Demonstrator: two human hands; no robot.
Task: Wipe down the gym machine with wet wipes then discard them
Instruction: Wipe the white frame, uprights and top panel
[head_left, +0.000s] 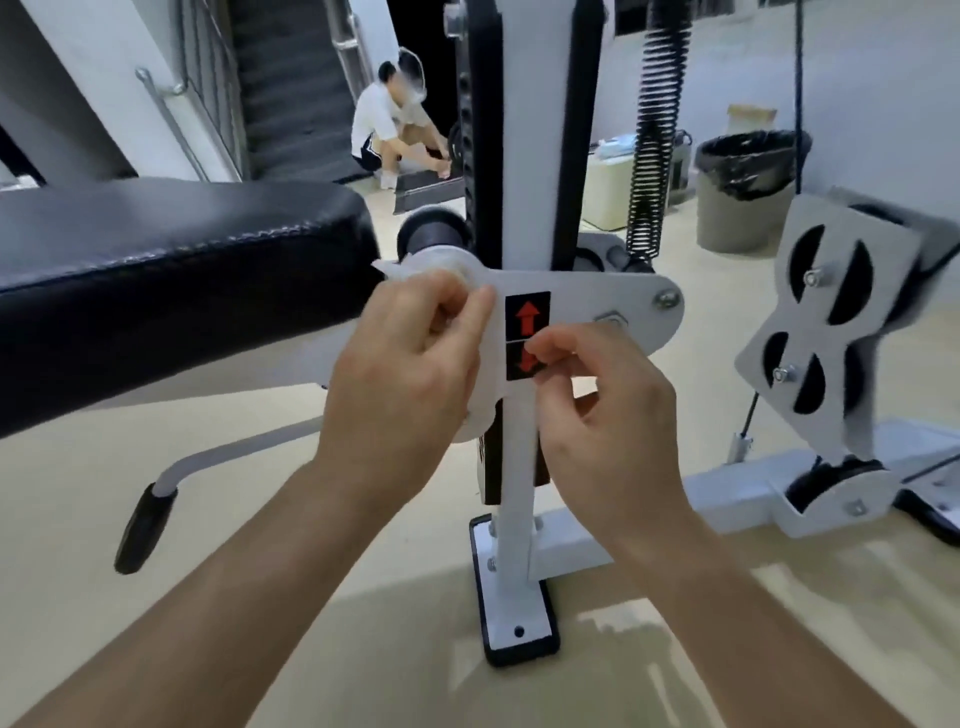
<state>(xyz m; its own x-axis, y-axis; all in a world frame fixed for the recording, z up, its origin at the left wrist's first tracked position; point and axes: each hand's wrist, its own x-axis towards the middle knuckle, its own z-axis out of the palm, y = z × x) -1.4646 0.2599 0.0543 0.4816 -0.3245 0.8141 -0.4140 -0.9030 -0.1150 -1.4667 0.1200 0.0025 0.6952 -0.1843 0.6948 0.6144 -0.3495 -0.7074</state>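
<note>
**At the foot of the machine's upright: a wipe bunched against the white plate**

Far left, a black-gripped handle (145, 525) hangs low over the pale floor, under the long black padded bench (156, 260). Behind the bench, by the stairs, a person (387, 130) crouches.

At the gym machine (535, 156) itself, the left hand (405, 364) has its fingers curled round a white wet wipe (400, 271), holding it against the left end of the white bracket plate (613, 306); a corner of the wipe sticks out above the knuckles.

Just right of it is the black sticker with red arrows (527, 322). The right hand (608, 415) comes up from below with its fingers bent, fingertips on the sticker's lower half; I cannot tell whether it is pinching anything.

Further right a black coil spring (649, 145) drops to the plate. Behind it stands a grey bin with a black liner (743, 182). A white pulley block (826, 322) hangs at the right edge.
</note>
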